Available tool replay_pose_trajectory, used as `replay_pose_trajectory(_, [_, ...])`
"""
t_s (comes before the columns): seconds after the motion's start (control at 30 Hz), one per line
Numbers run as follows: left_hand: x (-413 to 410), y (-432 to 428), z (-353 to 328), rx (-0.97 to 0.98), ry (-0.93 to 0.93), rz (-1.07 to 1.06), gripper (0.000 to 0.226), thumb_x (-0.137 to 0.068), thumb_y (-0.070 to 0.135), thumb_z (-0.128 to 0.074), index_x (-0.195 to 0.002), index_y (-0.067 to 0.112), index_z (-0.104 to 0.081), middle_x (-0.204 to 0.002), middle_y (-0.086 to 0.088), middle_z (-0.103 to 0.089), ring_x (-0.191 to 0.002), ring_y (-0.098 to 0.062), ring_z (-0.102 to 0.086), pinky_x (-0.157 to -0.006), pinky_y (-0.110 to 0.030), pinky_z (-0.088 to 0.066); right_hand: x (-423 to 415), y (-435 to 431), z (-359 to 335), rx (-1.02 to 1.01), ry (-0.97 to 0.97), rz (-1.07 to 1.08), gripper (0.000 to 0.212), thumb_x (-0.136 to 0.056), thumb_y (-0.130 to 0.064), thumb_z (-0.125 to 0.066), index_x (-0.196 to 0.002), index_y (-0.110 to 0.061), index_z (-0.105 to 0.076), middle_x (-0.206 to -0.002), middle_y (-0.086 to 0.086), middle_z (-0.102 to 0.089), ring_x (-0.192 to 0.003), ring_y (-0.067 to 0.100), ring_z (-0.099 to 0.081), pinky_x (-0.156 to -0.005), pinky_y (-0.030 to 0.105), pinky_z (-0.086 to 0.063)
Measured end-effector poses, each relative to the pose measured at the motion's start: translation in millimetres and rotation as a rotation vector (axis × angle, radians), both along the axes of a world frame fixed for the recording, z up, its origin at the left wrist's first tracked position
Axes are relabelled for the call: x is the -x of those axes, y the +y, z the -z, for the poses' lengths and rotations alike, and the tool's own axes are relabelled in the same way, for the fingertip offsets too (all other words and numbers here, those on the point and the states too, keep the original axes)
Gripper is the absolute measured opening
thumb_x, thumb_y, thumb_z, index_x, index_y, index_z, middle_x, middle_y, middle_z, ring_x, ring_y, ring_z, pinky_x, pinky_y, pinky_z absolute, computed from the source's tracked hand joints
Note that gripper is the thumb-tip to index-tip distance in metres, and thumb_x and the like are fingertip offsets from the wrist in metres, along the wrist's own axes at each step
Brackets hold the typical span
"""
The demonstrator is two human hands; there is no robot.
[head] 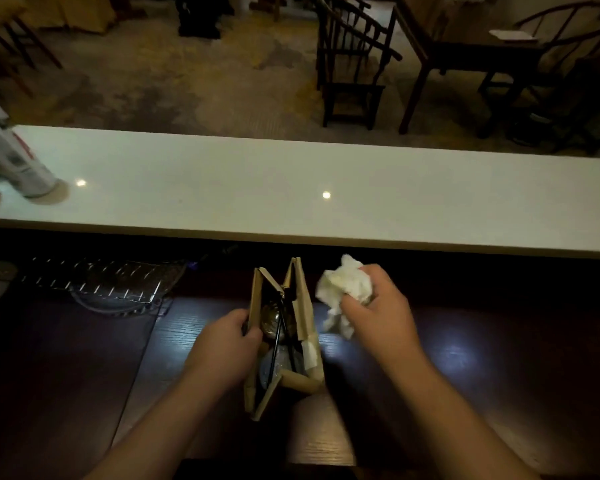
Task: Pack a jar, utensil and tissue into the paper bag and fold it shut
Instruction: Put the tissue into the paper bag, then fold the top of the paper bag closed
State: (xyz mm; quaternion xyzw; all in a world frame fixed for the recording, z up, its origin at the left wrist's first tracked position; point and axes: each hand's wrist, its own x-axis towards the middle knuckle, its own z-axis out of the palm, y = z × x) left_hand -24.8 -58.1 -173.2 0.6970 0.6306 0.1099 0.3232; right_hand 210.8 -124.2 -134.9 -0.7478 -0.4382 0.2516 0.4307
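Observation:
A brown paper bag (305, 306) stands open on the dark wooden table in front of me. Inside it I see a jar with a shiny lid (271, 322) and a thin dark utensil (280, 329) leaning across it. My left hand (227, 341) grips the bag's left rim and holds the mouth apart. My right hand (378, 306) is just right of the bag, closed around a crumpled white tissue (343, 289) held above the table.
A long white counter (291, 188) runs across behind the table. A white spray can (18, 164) stands at its far left. A wire rack (97, 278) lies on the dark surface to the left. Wooden chairs (354, 60) stand on the carpet beyond.

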Motion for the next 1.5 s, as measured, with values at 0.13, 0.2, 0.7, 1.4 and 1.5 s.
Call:
replay_pose_trajectory(0.13, [4.6, -0.3, -3.5, 0.044, 0.005, 0.022, 0.020, -0.084, 0.045, -0.052, -0.066, 0.035, -0.055, -0.066, 0.010, -0.064, -0.071, -0.020, -0.067, -0.051, -0.028, -0.037, 73.9, 10.2, -36.4, 0.112, -0.324, -0.418, 0.042, -0.075, -0.041, -0.062, -0.115, -0.038, -0.051, -0.088, -0.004, -0.071, -0.075, 0.021, -0.069, -0.057, 0.036, -0.055])
replay_pose_trajectory(0.2, [4.6, -0.2, -6.6, 0.062, -0.030, -0.006, 0.018, -0.082, 0.049, -0.050, -0.070, 0.040, -0.060, -0.065, 0.012, -0.063, -0.069, -0.014, -0.066, -0.052, -0.027, -0.039, 94.7, 26.2, -29.7, 0.394, -0.611, -0.578, 0.050, -0.083, -0.028, -0.069, -0.128, -0.027, -0.049, -0.112, 0.005, -0.067, -0.097, 0.031, -0.066, -0.069, 0.039, -0.053])
replay_pose_trajectory(0.7, [36.3, -18.1, -35.2, 0.248, 0.284, 0.264, 0.019, -0.076, 0.038, -0.066, -0.088, 0.025, -0.073, -0.092, 0.003, -0.077, -0.087, -0.018, -0.071, -0.072, -0.032, -0.056, 57.7, 110.9, -27.8, 0.343, -1.312, -0.765, 0.028, -0.089, -0.033, -0.063, -0.113, -0.019, -0.068, -0.118, 0.006, -0.060, -0.113, 0.029, -0.044, -0.089, 0.041, -0.038])
replay_pose_trajectory(1.4, [43.0, 24.0, -40.6, -0.051, 0.306, 0.572, 0.148, -0.032, 0.092, -0.072, -0.158, 0.045, -0.009, -0.162, 0.006, -0.025, -0.145, -0.022, -0.030, -0.118, -0.049, -0.035, -42.5, -4.1, -17.7, 0.317, -0.387, -0.475, 0.100, -0.063, -0.087, -0.064, -0.146, -0.038, -0.037, -0.140, -0.011, -0.049, -0.124, 0.011, -0.049, -0.099, 0.033, -0.047])
replay_pose_trajectory(1.5, [39.0, 25.1, -32.1, -0.276, 0.237, 0.536, 0.101, -0.067, 0.065, -0.074, -0.154, 0.038, -0.030, -0.146, 0.008, -0.046, -0.130, -0.018, -0.046, -0.107, -0.038, -0.045, -28.7, -4.6, -13.4, 0.272, -0.535, -0.678, 0.122, -0.057, -0.091, -0.064, -0.156, -0.039, -0.016, -0.159, -0.010, -0.029, -0.142, 0.013, -0.030, -0.112, 0.038, -0.035])
